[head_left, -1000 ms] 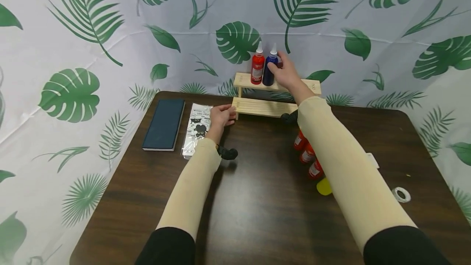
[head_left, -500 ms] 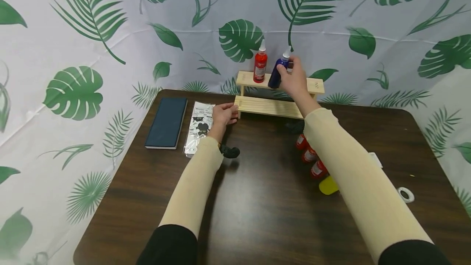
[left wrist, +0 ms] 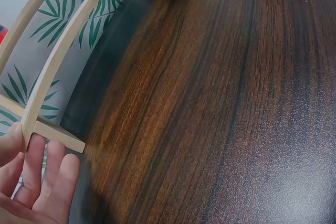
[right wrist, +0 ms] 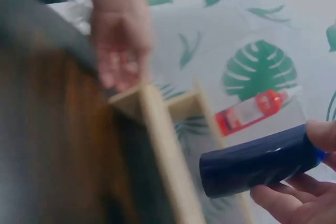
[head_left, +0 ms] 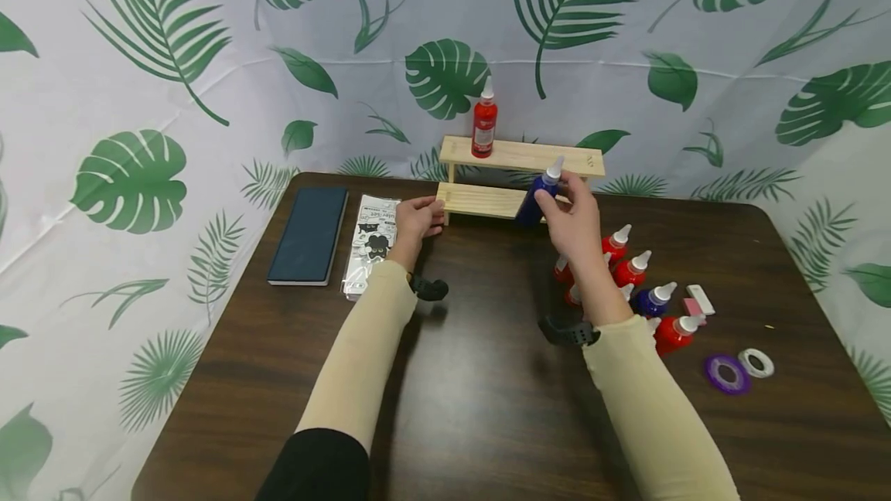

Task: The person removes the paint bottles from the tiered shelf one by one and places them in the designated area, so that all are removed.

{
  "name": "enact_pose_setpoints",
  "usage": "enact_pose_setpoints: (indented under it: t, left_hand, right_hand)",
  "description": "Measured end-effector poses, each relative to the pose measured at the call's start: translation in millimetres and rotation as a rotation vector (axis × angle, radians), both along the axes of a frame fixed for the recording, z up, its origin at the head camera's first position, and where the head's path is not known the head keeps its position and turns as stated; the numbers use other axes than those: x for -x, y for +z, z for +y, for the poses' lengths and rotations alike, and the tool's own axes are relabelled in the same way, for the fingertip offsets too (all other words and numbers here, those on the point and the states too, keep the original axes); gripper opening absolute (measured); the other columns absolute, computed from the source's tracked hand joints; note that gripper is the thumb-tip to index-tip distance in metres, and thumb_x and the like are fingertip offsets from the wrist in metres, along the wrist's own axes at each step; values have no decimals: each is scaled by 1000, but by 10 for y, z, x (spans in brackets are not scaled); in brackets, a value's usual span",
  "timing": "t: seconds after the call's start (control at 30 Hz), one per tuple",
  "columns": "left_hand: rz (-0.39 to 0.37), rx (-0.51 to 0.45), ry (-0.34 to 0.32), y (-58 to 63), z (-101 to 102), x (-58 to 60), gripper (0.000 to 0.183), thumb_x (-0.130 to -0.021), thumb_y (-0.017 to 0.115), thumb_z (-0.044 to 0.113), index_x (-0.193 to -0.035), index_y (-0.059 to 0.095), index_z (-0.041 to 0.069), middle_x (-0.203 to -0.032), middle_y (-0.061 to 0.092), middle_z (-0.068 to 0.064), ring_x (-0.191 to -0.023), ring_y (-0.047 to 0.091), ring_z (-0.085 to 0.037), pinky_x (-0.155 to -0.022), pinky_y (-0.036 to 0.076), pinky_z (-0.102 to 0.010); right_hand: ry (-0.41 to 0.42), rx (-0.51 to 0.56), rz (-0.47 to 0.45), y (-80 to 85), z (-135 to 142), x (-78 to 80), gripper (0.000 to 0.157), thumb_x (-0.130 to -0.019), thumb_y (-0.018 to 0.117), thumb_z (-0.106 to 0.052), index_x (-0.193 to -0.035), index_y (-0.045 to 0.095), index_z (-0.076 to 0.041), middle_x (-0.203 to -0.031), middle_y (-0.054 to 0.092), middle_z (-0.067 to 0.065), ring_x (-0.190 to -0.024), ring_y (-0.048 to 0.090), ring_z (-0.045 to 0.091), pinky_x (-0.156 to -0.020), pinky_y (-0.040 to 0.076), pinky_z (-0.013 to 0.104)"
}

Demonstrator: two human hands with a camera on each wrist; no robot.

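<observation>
My right hand point(head_left: 576, 223) grips a blue squeeze bottle point(head_left: 534, 199) with a white nozzle near its top. The bottle tilts in front of the lower step of a two-step wooden rack point(head_left: 480, 199). In the right wrist view the blue bottle point(right wrist: 252, 161) has its base toward the rack. My left hand point(head_left: 416, 224) holds the left end of that lower step. Seen from the left wrist, the thumb lies on one face of the board point(left wrist: 52, 72) and the fingers on the other. A red squeeze bottle point(head_left: 483, 126) stands upright on the upper step, near its left end.
Several red bottles point(head_left: 632, 269) and a blue one point(head_left: 654, 300) stand right of my right forearm. Beyond them lie a white eraser point(head_left: 701, 300), a purple tape roll point(head_left: 727, 374) and a white one point(head_left: 756, 362). Left are a dark notebook point(head_left: 308, 236) and a packaged ruler set point(head_left: 369, 246).
My right hand has lifted the blue bottle off the upper step and brought it down and toward me, tilting it. My left hand stays at the rack's end.
</observation>
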State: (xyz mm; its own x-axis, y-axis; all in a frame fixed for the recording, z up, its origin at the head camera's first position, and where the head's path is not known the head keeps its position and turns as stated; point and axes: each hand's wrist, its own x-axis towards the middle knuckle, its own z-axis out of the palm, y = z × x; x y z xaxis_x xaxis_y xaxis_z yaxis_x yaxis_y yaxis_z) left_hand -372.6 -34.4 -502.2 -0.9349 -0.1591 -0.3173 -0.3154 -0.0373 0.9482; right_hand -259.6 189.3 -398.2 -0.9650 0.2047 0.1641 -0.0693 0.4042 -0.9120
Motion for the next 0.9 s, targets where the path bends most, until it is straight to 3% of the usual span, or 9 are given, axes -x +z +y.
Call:
enact_pose_setpoints:
  t: [0.17,0.27,0.53,0.9]
  left_hand:
    - [-5,7,11,-3,-8,3,26,-88,71,18,-111,71,8,-93,72,-13,-82,71,-24,-55,58,-26]
    - [-4,11,7,9,-5,1,27,-88,71,18,-112,70,8,-95,72,-14,-84,71,-25,-56,58,-26]
    - [-18,14,6,14,10,14,26,-88,71,18,-112,71,8,-92,72,-12,-81,71,-23,-58,59,-28]
    - [-12,8,6,3,3,11,26,-87,72,18,-111,71,8,-89,72,-11,-79,71,-21,-60,59,-29]
  right_hand:
    - [-33,-256,10,-342,-6,-307,50,-95,60,-27,-139,45,-10,-137,51,18,-121,54,36,-98,47,50]
    - [-35,-332,8,-492,-20,-415,49,-94,62,-24,-137,45,-8,-136,53,18,-120,54,35,-99,46,50]
    - [-20,-348,-44,-681,-26,-512,48,-94,63,-24,-135,44,-7,-135,53,18,-117,57,34,-97,47,51]
    - [-13,-327,-50,-739,-18,-520,49,-94,62,-23,-137,44,-7,-136,53,17,-119,55,33,-96,48,50]
